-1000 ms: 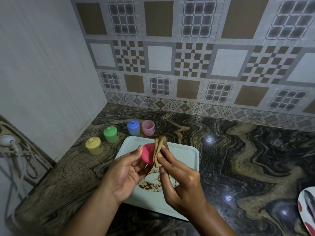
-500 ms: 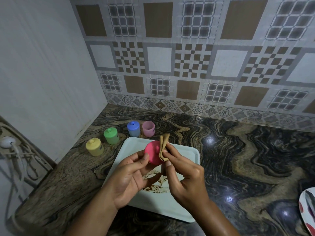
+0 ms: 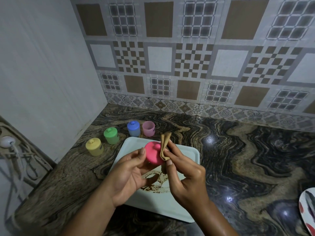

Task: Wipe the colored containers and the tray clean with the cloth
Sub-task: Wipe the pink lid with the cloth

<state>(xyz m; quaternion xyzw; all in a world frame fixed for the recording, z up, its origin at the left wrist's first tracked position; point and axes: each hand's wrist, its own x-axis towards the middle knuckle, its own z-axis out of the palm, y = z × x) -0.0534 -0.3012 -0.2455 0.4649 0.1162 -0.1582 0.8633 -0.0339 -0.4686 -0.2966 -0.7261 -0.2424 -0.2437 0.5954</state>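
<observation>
We have turned the pink lid [image 3: 152, 155] a bit since half a second ago, so now its top and its little knob face us. The cloth [image 3: 164, 145] has slid to the lid's right edge.

From the head view, our left hand [image 3: 129, 178] holds the pink lid up above the tray [image 3: 187, 154], with the fingers and thumb curled round its rim. Our right hand [image 3: 185, 178] pinches the folded brown cloth and presses it on the lid's right side. One end of the cloth sticks up past the lid.

The pale tray lies flat on the desk [image 3: 238, 159] under our hands. It has a brown smear [image 3: 156, 183] on it.

Behind the tray stand the small pots in a bent row: the yellow pot [image 3: 94, 147], the green pot [image 3: 111, 135] and the blue pot [image 3: 133, 128], each with its lid on, and the pink pot [image 3: 148, 128] with no lid. The blue and pink pots stand just beside each other.

A plate with red spots [image 3: 306, 210] peeks in at the far right.
</observation>
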